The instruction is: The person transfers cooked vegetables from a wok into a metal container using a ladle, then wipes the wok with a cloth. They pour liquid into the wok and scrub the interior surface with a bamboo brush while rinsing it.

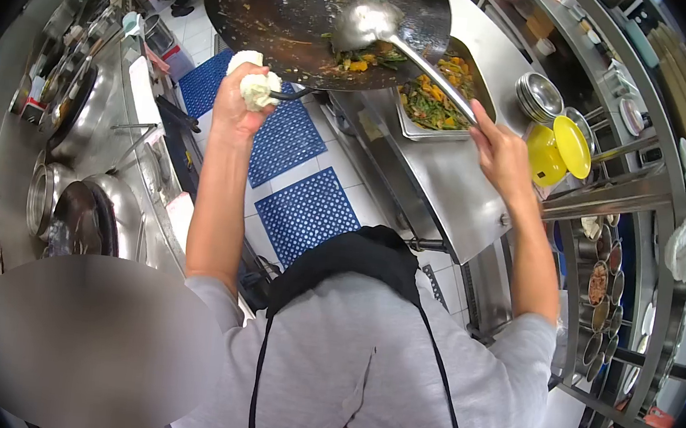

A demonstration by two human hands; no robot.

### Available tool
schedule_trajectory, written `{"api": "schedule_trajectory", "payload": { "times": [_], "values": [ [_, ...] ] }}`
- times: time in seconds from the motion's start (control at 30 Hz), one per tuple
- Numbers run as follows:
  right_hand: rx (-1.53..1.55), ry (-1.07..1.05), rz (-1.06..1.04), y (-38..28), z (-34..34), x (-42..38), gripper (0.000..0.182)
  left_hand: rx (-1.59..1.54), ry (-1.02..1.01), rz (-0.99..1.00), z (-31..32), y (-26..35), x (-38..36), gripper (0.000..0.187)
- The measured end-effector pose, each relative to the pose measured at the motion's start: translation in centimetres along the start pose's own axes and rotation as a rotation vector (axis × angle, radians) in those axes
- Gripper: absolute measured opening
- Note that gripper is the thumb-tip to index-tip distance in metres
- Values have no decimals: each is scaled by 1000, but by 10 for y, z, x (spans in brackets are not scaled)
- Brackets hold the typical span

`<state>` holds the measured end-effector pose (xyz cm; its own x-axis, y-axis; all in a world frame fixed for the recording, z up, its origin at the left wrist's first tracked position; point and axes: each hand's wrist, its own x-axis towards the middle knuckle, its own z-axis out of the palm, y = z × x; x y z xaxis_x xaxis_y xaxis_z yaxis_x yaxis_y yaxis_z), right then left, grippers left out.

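Blackened round metal wok (297, 7): tipped beside rectangular steel tray (435, 135).
Left hand (236, 109): fingers closed on handle (297, 95) through bunched white cloth (257, 92), probably against heat.
Right hand (500, 153): fingers wrapped round long silver ladle (367, 26), likely for reach.

A commercial kitchen
Shown by a large wok (255, 7) and steel ladle (369, 27), a stainless-steel worktop (468, 197) bearing a metal tray (426, 135) of vegetables (445, 100), stacked metal bowls (538, 98), round ingredient tins (598, 281), and blue perforated mats (306, 214) on white floor tiles (351, 162).
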<state>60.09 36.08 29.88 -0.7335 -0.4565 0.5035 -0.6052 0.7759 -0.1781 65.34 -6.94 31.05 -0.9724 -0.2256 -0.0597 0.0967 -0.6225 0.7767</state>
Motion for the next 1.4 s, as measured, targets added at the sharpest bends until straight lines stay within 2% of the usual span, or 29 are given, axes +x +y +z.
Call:
{"api": "schedule_trajectory", "payload": {
  "times": [0.17, 0.23, 0.37, 0.4, 0.5, 0.67, 0.7, 0.8, 0.93, 1.03, 1.17, 1.3, 1.4],
  "values": [
    [247, 39, 134, -56, 46, 33, 41, 54, 188, 150, 43, -40, -5, 12],
    [287, 92, 96, -62, 61, 25, 39, 56, 231, 161, 53, -44, -7, 11],
    [108, 65, 27, -27, 46, -17, 46, 34, 231, 168, 56, -43, -9, 11],
    [-45, 22, 45, -15, 36, -25, 47, 34, 241, 186, 55, -43, -8, 13],
    [-142, 83, 75, 10, 18, -23, 46, 44, 266, 234, 58, -44, -14, 16],
    [8, 178, 234, -15, 53, 21, 42, 58, 273, 337, 74, -60, -19, 15],
    [79, 70, 379, -34, 50, 30, 40, 54, 270, 352, 77, -63, -19, 15],
    [139, 120, 392, -51, 68, 27, 40, 44, 280, 360, 85, -64, -19, 19],
    [12, 109, 307, -32, 68, -15, 44, -4, 313, 344, 92, -67, -11, 20],
    [-101, 44, 346, -16, 40, -47, 44, -28, 318, 353, 94, -73, 6, 21],
    [-49, 125, 373, 1, 12, -78, 40, 4, 313, 366, 94, -77, 30, 19],
    [-15, 129, 507, -1, 7, -82, 41, 31, 283, 342, 93, -76, 33, 17],
    [63, 164, 447, -11, 25, -64, 40, 26, 286, 315, 91, -76, 27, 16]
  ]
}}
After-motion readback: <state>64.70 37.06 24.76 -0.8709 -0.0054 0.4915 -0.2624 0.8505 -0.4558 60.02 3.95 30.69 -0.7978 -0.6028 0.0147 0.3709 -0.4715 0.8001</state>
